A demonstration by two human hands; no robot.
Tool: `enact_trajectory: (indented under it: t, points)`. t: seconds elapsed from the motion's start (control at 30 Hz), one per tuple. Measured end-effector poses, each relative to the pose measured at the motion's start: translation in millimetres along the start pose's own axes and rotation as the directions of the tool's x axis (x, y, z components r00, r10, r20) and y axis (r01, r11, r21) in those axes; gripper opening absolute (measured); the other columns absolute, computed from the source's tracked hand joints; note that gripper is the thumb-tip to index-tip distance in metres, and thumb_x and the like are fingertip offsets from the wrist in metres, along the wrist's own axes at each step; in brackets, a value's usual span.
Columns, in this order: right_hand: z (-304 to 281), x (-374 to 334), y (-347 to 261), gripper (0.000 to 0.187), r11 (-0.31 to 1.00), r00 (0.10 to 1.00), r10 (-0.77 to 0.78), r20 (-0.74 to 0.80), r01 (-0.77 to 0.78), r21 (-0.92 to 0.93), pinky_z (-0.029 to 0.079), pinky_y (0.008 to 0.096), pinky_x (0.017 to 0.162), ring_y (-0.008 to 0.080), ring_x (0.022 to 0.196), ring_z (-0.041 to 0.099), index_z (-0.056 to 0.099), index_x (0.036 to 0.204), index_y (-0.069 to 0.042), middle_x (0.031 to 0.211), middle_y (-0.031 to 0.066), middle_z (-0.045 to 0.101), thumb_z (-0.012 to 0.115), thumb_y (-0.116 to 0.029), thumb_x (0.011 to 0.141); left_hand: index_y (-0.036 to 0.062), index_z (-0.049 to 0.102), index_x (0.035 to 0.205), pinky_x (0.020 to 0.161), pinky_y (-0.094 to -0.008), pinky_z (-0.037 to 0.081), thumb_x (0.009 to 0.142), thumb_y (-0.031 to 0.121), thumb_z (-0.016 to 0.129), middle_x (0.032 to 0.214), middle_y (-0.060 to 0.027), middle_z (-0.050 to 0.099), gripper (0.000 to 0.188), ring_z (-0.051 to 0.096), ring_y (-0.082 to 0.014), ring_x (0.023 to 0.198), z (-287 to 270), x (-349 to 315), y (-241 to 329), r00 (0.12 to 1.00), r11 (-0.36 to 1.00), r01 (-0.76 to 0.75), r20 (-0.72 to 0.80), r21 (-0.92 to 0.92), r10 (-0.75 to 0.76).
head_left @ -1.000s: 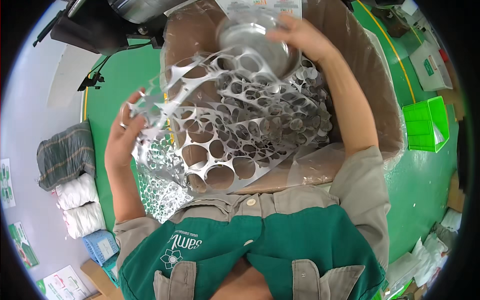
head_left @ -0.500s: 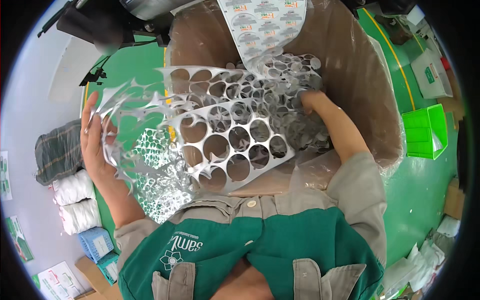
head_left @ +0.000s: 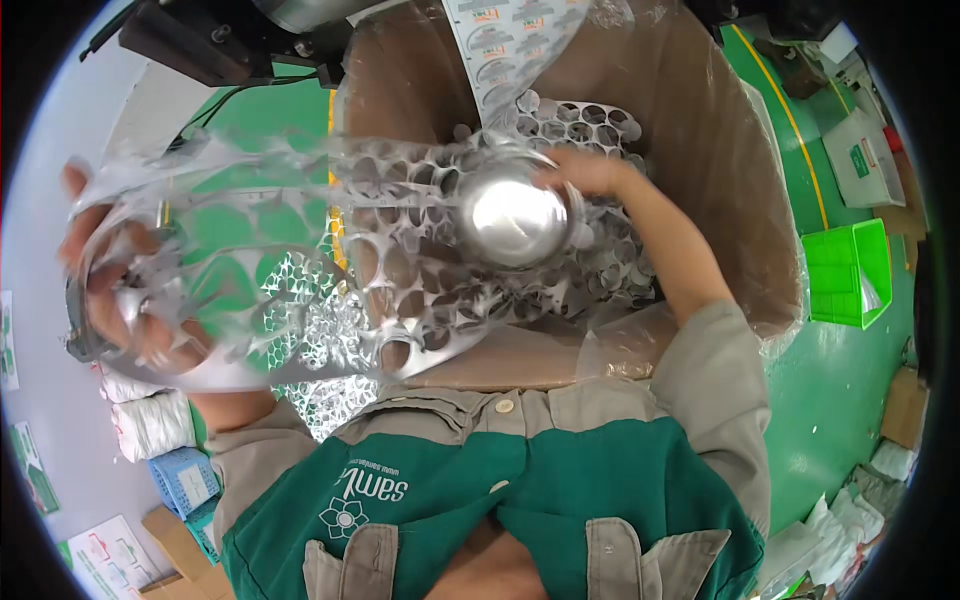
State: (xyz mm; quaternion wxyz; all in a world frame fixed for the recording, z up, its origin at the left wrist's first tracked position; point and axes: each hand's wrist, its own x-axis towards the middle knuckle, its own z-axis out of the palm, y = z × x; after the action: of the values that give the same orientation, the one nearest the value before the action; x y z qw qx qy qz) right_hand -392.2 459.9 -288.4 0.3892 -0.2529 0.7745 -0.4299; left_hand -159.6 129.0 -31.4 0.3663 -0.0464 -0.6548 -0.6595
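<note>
The blurred perforated metal sheet [head_left: 395, 200] stretches from over the floor at left to the open carton, beside a shiny round metal bowl [head_left: 515, 222]. The left hand [head_left: 120, 270] is out wide, elbow bent; the right forearm angles inward over the carton to the right hand [head_left: 590, 172]. Loose discs [head_left: 620, 270] lie in the plastic-lined carton [head_left: 700, 170], set on a green floor [head_left: 790, 380], a green crate [head_left: 848, 275] well apart at right. Left fingers curl around the sheet's end; right fingers grasp the bowl's rim.
</note>
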Motion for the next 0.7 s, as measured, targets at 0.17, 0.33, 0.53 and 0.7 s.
enact_trajectory:
  t: [0.17,0.33,0.53,0.7]
  points:
    - [19,-11,112,0.044,0.526,0.961,0.257,-0.104,-0.229,-0.819,0.047,0.0356,0.073,0.0285,0.089,0.06,0.059,0.101,0.001,0.097,0.0173,0.062,0.068,-0.019,0.062,0.0006,0.041,0.126,0.078,-0.0269,0.045,0.089,0.029,0.048,0.103,-0.0093,0.057,0.047,0.055,-0.0166,0.091,-166,0,18,0.942,0.934,0.296,-0.223,0.2,-0.251]
    - [-13,-15,44,0.048,0.536,0.898,0.432,0.08,-0.184,-0.824,0.048,0.0363,0.066,0.0267,0.083,0.062,0.062,0.094,-0.001,0.092,0.0154,0.064,0.07,-0.024,0.053,-0.0008,0.049,0.119,0.084,-0.0286,0.043,0.088,0.022,0.05,0.114,-0.0113,0.056,0.039,0.055,-0.0183,0.1,-185,-20,-33,0.955,-0.025,0.061,-0.066,0.998,-0.288]
    - [-53,-40,-74,0.061,0.873,0.994,0.05,0.096,0.003,-0.488,0.045,0.0303,0.08,0.0228,0.101,0.054,0.052,0.111,0.0,0.114,0.0152,0.055,0.07,-0.035,0.064,0.0103,0.046,0.125,0.104,-0.0436,0.022,0.076,0.028,0.063,0.124,-0.013,0.049,0.055,0.033,-0.0308,0.126,24,-9,-73,0.775,0.368,-0.496,0.592,0.787,-0.221]
    - [-87,-93,-113,0.045,0.481,0.696,-0.621,-0.36,0.701,0.526,0.049,0.0318,0.081,0.0161,0.094,0.058,0.052,0.114,-0.003,0.106,0.0076,0.059,0.065,-0.027,0.078,0.0104,0.049,0.12,0.102,-0.0475,0.023,0.069,0.031,0.065,0.111,-0.0124,0.054,0.057,0.045,-0.0296,0.113,60,-20,-125,0.562,0.131,-0.711,0.67,0.691,-0.485]
